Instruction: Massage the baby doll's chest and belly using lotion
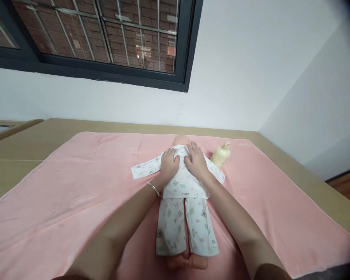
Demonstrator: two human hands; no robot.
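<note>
The clothed doll (185,190) lies on the pink blanket (70,190). Upon its printed top (183,177), the left hand (169,163) and right hand (197,160) rest rather flat, apparently gripping nothing. The step seems to be smoothing or pressing the cloth; the next move probably calls for light, even palms. A bottle (221,155) is just beside the sleeve (217,171).
</note>
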